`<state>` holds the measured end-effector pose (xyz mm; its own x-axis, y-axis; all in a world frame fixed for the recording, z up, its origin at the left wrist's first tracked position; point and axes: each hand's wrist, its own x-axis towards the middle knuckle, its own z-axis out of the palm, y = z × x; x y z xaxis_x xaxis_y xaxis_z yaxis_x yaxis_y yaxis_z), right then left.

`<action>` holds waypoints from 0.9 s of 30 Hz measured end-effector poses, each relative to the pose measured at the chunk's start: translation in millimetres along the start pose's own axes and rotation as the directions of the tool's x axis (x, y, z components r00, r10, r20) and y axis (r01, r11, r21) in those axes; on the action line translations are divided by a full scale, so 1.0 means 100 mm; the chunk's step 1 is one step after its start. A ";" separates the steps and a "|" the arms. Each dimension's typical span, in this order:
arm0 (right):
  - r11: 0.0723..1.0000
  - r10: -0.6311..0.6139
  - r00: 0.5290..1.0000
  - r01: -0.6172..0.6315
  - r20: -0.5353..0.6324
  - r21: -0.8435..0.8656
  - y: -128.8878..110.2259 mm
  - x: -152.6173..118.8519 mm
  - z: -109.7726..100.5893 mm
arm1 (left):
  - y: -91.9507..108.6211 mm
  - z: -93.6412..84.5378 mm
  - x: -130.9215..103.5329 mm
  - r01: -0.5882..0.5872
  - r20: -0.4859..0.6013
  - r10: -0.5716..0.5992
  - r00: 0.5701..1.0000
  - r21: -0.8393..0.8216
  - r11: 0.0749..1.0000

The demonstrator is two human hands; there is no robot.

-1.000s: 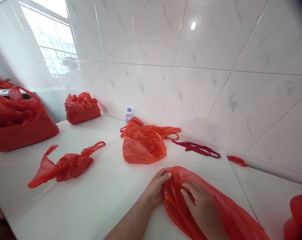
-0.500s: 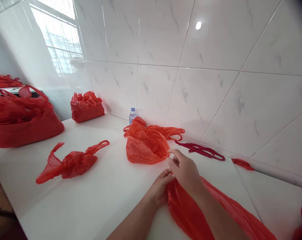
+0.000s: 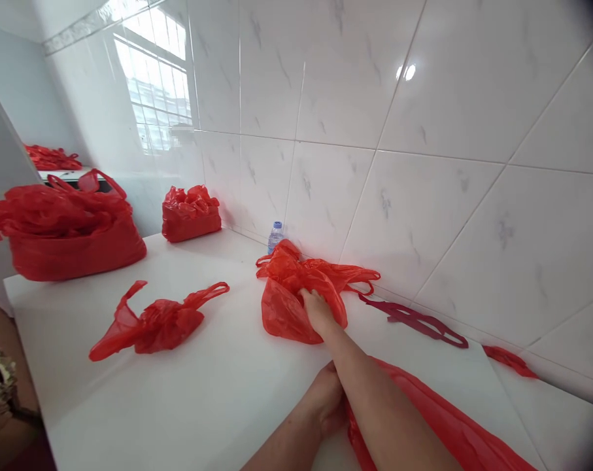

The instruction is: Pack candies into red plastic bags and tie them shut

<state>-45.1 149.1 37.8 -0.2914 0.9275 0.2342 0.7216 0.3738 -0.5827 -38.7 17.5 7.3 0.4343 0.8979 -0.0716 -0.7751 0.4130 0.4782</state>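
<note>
My right hand (image 3: 318, 310) reaches into the mouth of an open red plastic bag (image 3: 285, 319) near the wall; the fingertips are partly hidden among the crumpled red film inside, so their grip is unclear. Under my right forearm, my left hand (image 3: 327, 397) is closed on the gathered edge of a long red plastic bag (image 3: 438, 412), which spreads toward the lower right. My forearm covers part of that hold.
On the white table (image 3: 198, 399) lie a crumpled red bag (image 3: 166, 324) and dark red strips (image 3: 418, 322). A plastic bottle (image 3: 276, 235) stands by the tiled wall. Two stuffed red bags, one large (image 3: 75, 252) and one smaller (image 3: 192, 222), sit farther left.
My right hand has moved from beside my left hand forward and left into the open bag. My left hand keeps hold of the long bag. The view has shifted left.
</note>
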 end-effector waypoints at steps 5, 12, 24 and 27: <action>0.984 0.059 0.984 -0.028 -0.169 0.178 0.02 0.07 -0.12 | 0.01 0.02 -0.01 -0.007 -0.031 0.008 0.999 0.052 0.999; 0.937 0.183 0.927 -0.064 -0.328 0.342 0.07 0.06 -0.37 | -0.07 -0.04 0.06 -0.031 -0.110 0.027 0.994 -0.034 0.999; 0.996 0.055 0.940 -0.077 -0.337 -0.052 0.04 -0.04 -0.36 | -0.05 -0.03 0.04 -0.013 -0.077 0.014 0.997 0.009 1.000; 0.959 -0.057 0.950 -0.033 -0.306 -0.282 -0.06 -0.12 -0.28 | 0.00 0.04 0.00 -0.016 -0.037 0.018 0.999 0.044 0.999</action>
<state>-28.3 135.5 60.9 -0.1261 0.8601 0.4942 0.8788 0.3280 -0.3466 -37.1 16.6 10.8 0.4030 0.9102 -0.0953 -0.7609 0.3911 0.5178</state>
